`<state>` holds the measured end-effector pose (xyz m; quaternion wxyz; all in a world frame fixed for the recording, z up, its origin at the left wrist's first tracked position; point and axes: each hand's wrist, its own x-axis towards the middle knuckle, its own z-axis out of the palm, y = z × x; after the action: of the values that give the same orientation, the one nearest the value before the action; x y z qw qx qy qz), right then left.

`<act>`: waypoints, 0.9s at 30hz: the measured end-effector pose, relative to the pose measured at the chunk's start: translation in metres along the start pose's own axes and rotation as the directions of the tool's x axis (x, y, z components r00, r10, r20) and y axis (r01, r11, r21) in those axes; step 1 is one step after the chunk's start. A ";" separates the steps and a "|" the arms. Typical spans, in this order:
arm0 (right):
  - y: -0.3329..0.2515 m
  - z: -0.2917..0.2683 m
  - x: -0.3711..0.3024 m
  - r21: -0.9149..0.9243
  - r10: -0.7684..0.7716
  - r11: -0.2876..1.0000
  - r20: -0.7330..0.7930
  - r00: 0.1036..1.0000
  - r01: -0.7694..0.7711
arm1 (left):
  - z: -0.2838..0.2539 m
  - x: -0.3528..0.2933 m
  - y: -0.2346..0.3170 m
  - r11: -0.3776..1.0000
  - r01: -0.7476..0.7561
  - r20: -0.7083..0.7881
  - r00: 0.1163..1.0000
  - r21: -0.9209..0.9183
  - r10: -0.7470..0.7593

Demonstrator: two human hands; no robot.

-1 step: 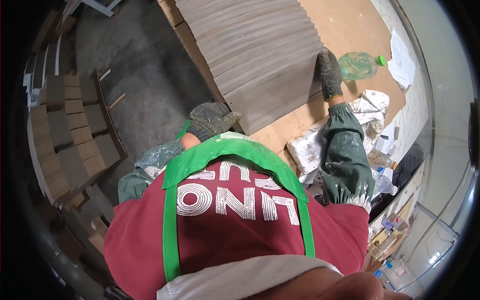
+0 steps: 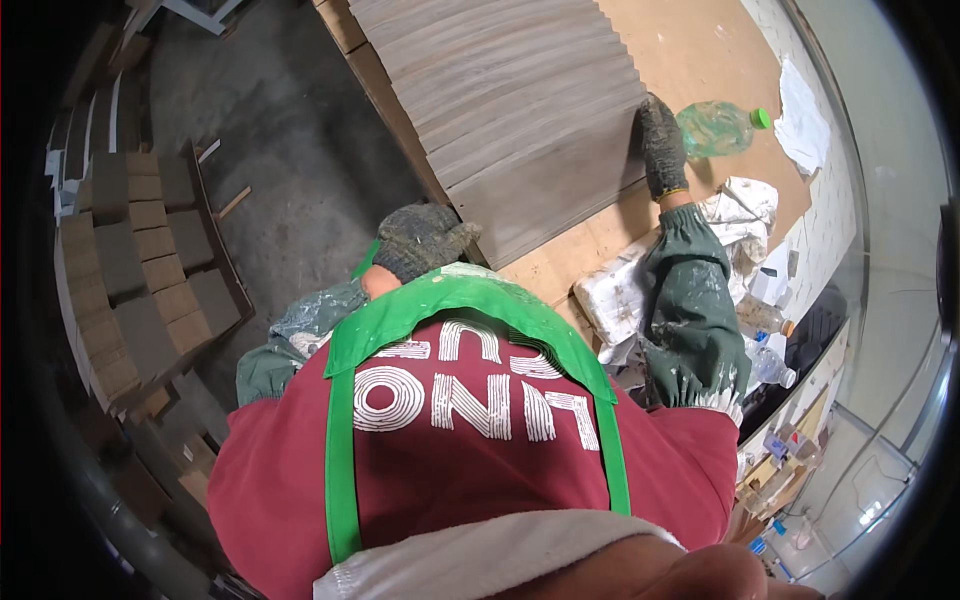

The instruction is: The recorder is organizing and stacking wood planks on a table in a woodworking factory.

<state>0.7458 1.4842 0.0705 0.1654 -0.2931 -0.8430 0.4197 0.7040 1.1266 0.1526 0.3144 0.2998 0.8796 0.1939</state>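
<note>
Workshop, grey concrete floor (image 2: 290, 130) left, brown board table (image 2: 700, 50) right; landmark = the fanned stack of grey wood-grain panels (image 2: 520, 110) on that table.

Left of the stack, across the floor: rows of small brown blocks (image 2: 120, 260) along a rack, loose offcuts beside them. A bare floor strip lies between blocks and stack.

Left hand (image 2: 420, 240), grey knit glove, at the stack's near-left corner, just off the table edge. Fingers curled shut; can't tell if they hold or even touch a panel, the corner is hidden behind the glove.

Right hand (image 2: 662, 145), same glove, laid flat on the stack's right edge, fingers straight and together, pressing the panel ends, gripping nothing. Green sleeve (image 2: 690, 300) runs back from it, paint-flecked.

Right of the stack: clear green-capped bottle (image 2: 715, 128) lying on its side, just beside the right hand. White rags (image 2: 745, 205) near it, white wrapped bundle (image 2: 615, 295) at the stack's near-right, partly under the sleeve.

Hidden: the red shirt and green apron (image 2: 450, 300) block the stack's near edge and the table front. Far end of the stack is cut off at the top. Small bottles at far right are too distorted to read.

Open table shows only beyond the stack's right side.
</note>
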 end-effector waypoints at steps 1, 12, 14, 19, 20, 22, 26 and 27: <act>0.004 -0.003 0.001 0.033 -0.017 0.999 0.020 1.000 0.016 | 0.003 0.000 -0.002 1.000 -0.005 0.004 1.000 0.002 0.005; 0.012 -0.049 -0.022 -0.278 -0.038 0.956 0.213 0.976 0.098 | 0.025 0.009 -0.023 0.998 -0.028 -0.100 0.995 -0.063 0.022; -0.005 -0.080 -0.035 -0.416 0.049 0.909 0.045 0.998 -0.025 | 0.028 0.014 -0.027 0.995 -0.086 -0.092 0.992 -0.045 0.082; -0.015 -0.119 -0.127 -0.758 0.292 0.632 0.040 0.956 -0.161 | 0.017 0.019 -0.032 0.982 -0.190 -0.068 0.980 -0.019 0.189; -0.027 -0.116 -0.138 -0.775 0.453 0.585 0.064 0.889 -0.241 | 0.015 0.020 -0.032 0.988 -0.147 -0.041 0.989 -0.054 0.145; -0.024 -0.115 -0.151 -0.779 0.440 0.564 0.004 0.898 -0.274 | -0.005 0.011 -0.008 0.987 -0.079 0.053 0.995 -0.138 0.087; -0.008 -0.095 -0.169 -0.706 0.490 0.548 -0.164 0.856 -0.448 | -0.015 -0.004 0.010 0.981 -0.116 0.159 0.977 -0.155 0.141; -0.020 -0.091 -0.170 -0.690 0.412 0.589 -0.191 0.891 -0.420 | -0.023 -0.009 0.003 0.985 -0.125 0.171 0.974 -0.122 0.145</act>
<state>0.9177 1.4226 0.1350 -0.0598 -0.5245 -0.8452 0.0837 0.6955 1.1196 0.1750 0.3946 0.3574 0.8131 0.2354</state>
